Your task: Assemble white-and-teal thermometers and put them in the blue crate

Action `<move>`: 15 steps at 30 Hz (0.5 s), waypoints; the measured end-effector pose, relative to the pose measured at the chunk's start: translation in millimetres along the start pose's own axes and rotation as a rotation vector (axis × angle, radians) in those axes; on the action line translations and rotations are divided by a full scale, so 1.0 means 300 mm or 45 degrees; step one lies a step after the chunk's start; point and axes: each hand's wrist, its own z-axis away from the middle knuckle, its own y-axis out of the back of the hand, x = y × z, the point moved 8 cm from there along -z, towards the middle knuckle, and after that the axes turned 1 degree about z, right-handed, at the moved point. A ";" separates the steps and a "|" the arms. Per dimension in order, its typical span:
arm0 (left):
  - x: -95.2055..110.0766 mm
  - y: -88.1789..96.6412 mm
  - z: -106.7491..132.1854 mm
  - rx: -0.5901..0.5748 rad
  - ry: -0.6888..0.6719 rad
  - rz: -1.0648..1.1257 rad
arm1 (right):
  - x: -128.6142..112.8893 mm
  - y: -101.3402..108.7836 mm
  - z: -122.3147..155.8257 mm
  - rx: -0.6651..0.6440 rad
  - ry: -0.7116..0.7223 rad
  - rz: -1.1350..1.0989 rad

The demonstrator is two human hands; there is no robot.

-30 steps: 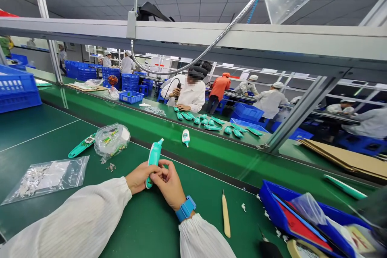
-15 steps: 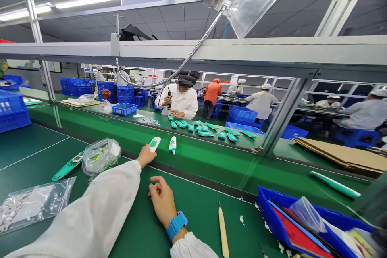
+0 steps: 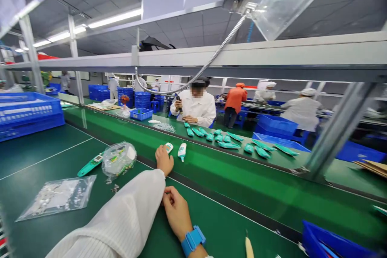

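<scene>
My left hand (image 3: 164, 159) reaches forward onto the bright green conveyor belt (image 3: 242, 169), fingers closed round the near end of a white and teal handheld device (image 3: 169, 147) lying on the belt. A second such device (image 3: 182, 151) lies just right of it. My right hand (image 3: 177, 209), with a blue watch (image 3: 193, 240) on the wrist, rests on the dark green bench (image 3: 45, 153) beside my left sleeve, its fingers curled in and nothing seen in them.
Left of my arm lie a bunched plastic bag of parts (image 3: 118, 159), a teal open shell (image 3: 90, 164) and a flat bag of small metal parts (image 3: 57, 195). A blue crate (image 3: 27, 115) stands far left. A co-worker (image 3: 196, 107) sits across behind a row of teal shells (image 3: 226, 139). A wooden stick (image 3: 248, 248) and blue bin (image 3: 332, 244) lie at the bottom right.
Both hands held the device upright over the bench a second ago. My left hand has carried it forward onto the belt; my right hand has let go and stayed on the bench.
</scene>
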 end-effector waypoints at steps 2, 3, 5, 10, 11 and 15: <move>0.007 0.016 0.052 -0.059 -0.051 0.056 | 0.004 0.002 -0.008 0.002 0.025 0.021; 0.007 0.024 0.082 -0.107 -0.067 0.090 | 0.005 0.004 -0.012 0.008 0.037 0.034; -0.002 0.048 0.154 -0.228 -0.086 0.167 | 0.001 0.004 -0.018 0.016 0.062 0.061; -0.058 0.270 0.423 -0.474 -0.101 0.379 | -0.035 -0.005 -0.006 -0.009 0.072 0.142; -0.075 0.341 0.489 -0.518 -0.109 0.421 | -0.037 -0.003 -0.004 -0.016 0.061 0.153; -0.184 0.673 0.710 -0.430 -0.241 0.472 | 0.016 0.009 -0.031 -0.085 -0.011 0.282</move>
